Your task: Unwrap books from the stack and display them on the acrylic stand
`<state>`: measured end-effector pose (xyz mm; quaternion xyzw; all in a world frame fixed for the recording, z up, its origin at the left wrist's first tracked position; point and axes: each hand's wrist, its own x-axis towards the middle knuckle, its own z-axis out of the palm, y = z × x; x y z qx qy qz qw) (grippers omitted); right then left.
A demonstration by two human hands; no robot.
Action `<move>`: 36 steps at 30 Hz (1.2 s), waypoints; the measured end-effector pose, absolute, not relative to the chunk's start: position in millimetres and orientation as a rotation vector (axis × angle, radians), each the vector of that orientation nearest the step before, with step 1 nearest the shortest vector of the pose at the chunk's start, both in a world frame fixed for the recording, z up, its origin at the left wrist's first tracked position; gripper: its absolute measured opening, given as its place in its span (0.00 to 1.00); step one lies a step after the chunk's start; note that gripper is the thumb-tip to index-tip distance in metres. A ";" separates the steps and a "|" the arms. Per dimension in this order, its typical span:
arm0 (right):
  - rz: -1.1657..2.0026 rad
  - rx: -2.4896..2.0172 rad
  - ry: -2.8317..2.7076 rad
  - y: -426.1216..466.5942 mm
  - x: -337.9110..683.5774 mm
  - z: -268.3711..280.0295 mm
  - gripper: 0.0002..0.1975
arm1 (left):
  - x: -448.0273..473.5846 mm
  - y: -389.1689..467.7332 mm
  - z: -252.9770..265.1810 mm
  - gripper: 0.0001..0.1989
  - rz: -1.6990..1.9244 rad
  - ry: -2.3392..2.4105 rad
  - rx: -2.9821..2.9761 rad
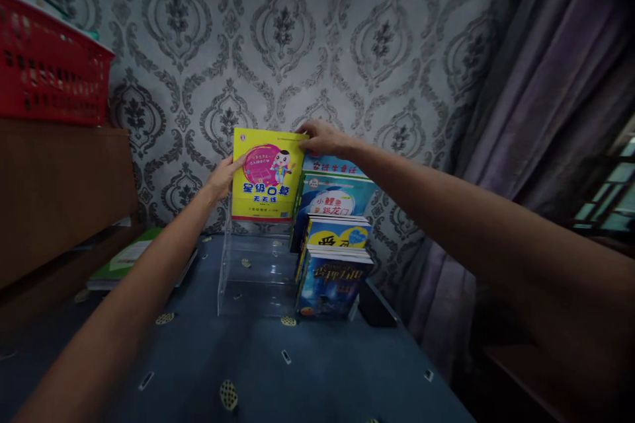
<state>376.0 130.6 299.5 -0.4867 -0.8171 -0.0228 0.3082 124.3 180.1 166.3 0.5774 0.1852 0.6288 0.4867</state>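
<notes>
A yellow workbook (262,205) with a pink circle and a cartoon figure stands upright at the back left of a clear stepped rack (223,277). My left hand (224,178) grips its left edge, thumb on the cover. At its top right corner, my right hand (322,139) holds the edge with the fingers bent behind. Books fill the rack's right side in tiers: a light blue book (337,165) at the back, a teal book (337,195), a yellow and blue book (337,234), and a dark blue book (332,284) in front.
The rack stands on a blue patterned cloth (278,383) against a wallpapered wall (282,33). Green books (126,258) lie at the left, beside a wooden cabinet (64,185) with a red basket (54,66) on top. A dark flat object (377,307) is right of the rack; purple curtains (506,165) hang farther right.
</notes>
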 end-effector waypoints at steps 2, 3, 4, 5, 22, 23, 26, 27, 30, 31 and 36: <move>-0.020 -1.237 -2.212 131.4 382.7 299.4 0.13 | 123.4 179.4 166.4 0.19 1.510 0.427 1.397; 0.004 -1.210 -2.242 131.3 385.9 299.0 0.11 | 123.3 179.5 166.2 0.19 1.499 0.417 1.394; 0.030 -1.180 -2.269 130.8 388.8 298.5 0.10 | 123.4 180.0 165.8 0.19 1.492 0.407 1.391; 0.062 -1.147 -2.287 130.0 391.0 297.9 0.09 | 123.6 180.7 165.2 0.19 1.490 0.398 1.385; 0.005 -1.189 -2.178 128.0 385.9 293.7 0.14 | 118.8 183.1 155.7 0.21 1.483 0.536 1.426; -0.024 -1.201 -2.167 128.1 385.0 293.4 0.15 | 116.9 183.1 154.1 0.21 1.488 0.549 1.432; -0.042 -1.235 -2.169 127.6 383.7 293.8 0.15 | 112.0 183.5 149.0 0.20 1.511 0.615 1.444; -0.028 -1.240 -2.172 127.5 383.7 294.3 0.15 | 111.0 183.5 147.5 0.20 1.510 0.636 1.454; -0.004 -1.256 -2.181 129.0 383.8 295.8 0.13 | 111.1 182.8 144.6 0.20 1.511 0.677 1.487; -0.009 -1.262 -2.181 130.3 383.9 295.9 0.13 | 111.9 182.6 144.2 0.20 1.520 0.682 1.491; -0.059 -1.250 -2.155 140.7 386.0 293.2 0.12 | 117.9 185.0 144.6 0.20 1.589 0.660 1.485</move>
